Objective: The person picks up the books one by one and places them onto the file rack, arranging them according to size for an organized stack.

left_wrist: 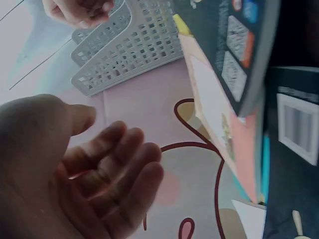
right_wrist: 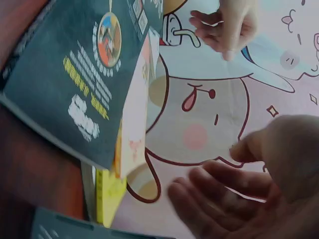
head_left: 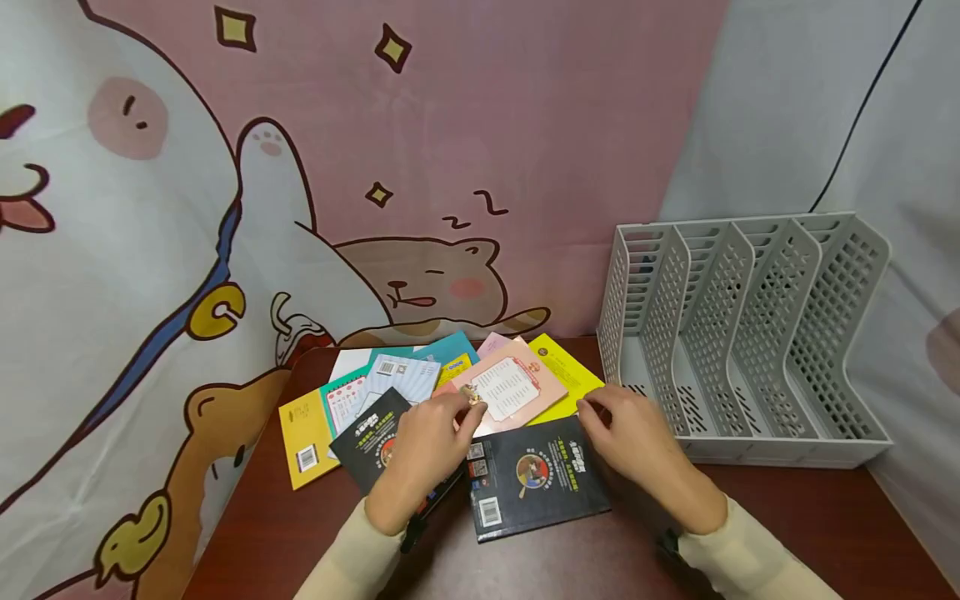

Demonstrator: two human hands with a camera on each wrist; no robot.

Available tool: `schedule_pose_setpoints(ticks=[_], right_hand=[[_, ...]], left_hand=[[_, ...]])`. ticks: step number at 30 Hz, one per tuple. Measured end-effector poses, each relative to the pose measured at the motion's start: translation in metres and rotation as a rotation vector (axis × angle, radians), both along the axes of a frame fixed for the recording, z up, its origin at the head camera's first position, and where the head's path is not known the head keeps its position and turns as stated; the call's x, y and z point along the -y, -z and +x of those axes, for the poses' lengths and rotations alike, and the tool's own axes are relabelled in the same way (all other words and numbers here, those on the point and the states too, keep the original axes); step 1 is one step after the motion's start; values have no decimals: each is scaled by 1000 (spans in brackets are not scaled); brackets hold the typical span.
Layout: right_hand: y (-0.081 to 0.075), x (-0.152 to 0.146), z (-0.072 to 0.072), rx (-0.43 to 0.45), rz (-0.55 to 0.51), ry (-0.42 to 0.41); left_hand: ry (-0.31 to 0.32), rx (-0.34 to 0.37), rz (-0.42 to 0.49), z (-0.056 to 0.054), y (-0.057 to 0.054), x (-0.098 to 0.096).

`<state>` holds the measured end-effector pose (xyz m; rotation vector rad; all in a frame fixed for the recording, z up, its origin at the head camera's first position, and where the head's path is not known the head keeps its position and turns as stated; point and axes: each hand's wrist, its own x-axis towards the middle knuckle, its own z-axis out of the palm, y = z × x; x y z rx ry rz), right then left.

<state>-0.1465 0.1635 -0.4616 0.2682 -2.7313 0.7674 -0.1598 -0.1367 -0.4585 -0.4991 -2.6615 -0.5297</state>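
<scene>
"One black book (head_left: 551, 504) is placed where, in the head view?"
"At four o'clock from the left hand (head_left: 431, 433), eight from the right hand (head_left: 636, 432); a grey rack (head_left: 780, 452) is stood at the latter's two o'clock."
"The left wrist view?"
"Left fingers (left_wrist: 142, 194) are loosely curved; nothing is held."
"And the right wrist?"
"Right fingers (right_wrist: 239, 178) are relaxed, half-curled; nothing is gripped."

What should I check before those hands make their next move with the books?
1. Left hand free: ok, it holds nothing.
2. Right hand free: ok, it holds nothing.
3. Grey rack standing on the table: ok.
4. Books neatly stacked: not ok, they overlap in a loose spread.
5. Covered parts of the books undamaged: cannot tell, overlapping books hide them.
</scene>
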Motion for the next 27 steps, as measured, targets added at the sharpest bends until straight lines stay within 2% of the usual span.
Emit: schedule_pose_setpoints(ticks=[5, 8, 14, 22, 27], right_hand=[[9, 4, -1, 190, 49, -51], [15, 6, 0, 256, 71, -69], [29, 11, 5, 295, 151, -83], [45, 13, 11, 276, 200, -34], [51, 16, 11, 330, 199, -15]], left_hand=[[-11, 106, -4, 3, 13, 10], [-37, 177, -26, 6, 21, 16], [-83, 269, -108, 16, 30, 20], [-72, 348, -171, 32, 38, 12], [-63, 376, -181, 37, 47, 10]])
